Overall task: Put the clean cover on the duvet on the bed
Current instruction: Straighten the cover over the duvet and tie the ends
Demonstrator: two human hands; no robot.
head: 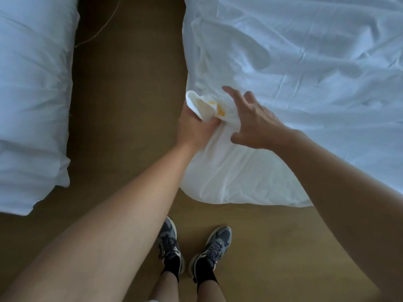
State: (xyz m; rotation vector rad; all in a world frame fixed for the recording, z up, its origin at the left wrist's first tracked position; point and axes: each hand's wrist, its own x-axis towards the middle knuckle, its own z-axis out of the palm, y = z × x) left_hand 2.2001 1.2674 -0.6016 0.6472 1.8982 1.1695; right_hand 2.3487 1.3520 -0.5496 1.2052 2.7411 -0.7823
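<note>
Left forearm (122,203) nearest; my left hand (195,125) grips a bunched white corner (206,105), duvet or cover, can't tell; right hand (255,125) spread beside it at bed (305,62) edge.

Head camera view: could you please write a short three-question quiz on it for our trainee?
1. True or false: the left hand grips the bunched bedding corner.
2. The right hand is: A) open, fingers spread; B) gripping a shoe; C) out of view.
3. Fill in: the patch on that corner is coloured ____.
Key: 1 true; 2 A; 3 yellow.
</note>
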